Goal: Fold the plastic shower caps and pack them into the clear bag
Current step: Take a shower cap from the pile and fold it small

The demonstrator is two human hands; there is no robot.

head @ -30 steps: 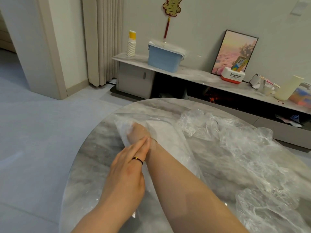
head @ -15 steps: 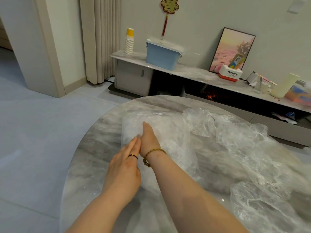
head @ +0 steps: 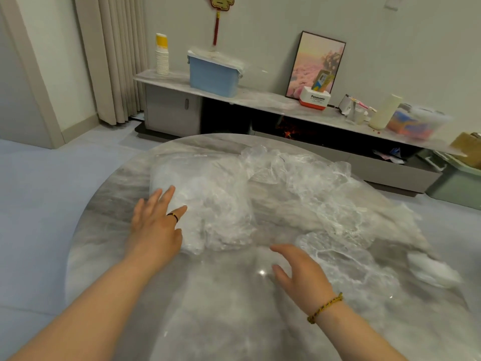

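The clear bag (head: 205,196), stuffed with folded white plastic, lies on the round marble table (head: 109,204) left of centre. My left hand (head: 156,220), with a dark ring, rests at the bag's left side with its fingers spread and straight. My right hand (head: 296,274), with a beaded bracelet at the wrist, hovers over bare tabletop in front of the bag, its fingers relaxed and holding nothing. A loose heap of crumpled clear shower caps (head: 338,212) spreads across the right half of the table. A small folded white piece (head: 432,272) lies at the far right.
Behind the table runs a low marble cabinet (head: 263,100) with a blue lidded box (head: 213,74), stacked paper cups (head: 162,54), a framed picture (head: 316,65) and a white and red box (head: 314,98). The table's left edge drops to the pale floor (head: 52,183). A curtain (head: 109,58) hangs at the back left.
My right hand has come out of the bag and drawn back toward me to the right. My left hand has slid off the right wrist onto the bag's left side. The view shifted left.
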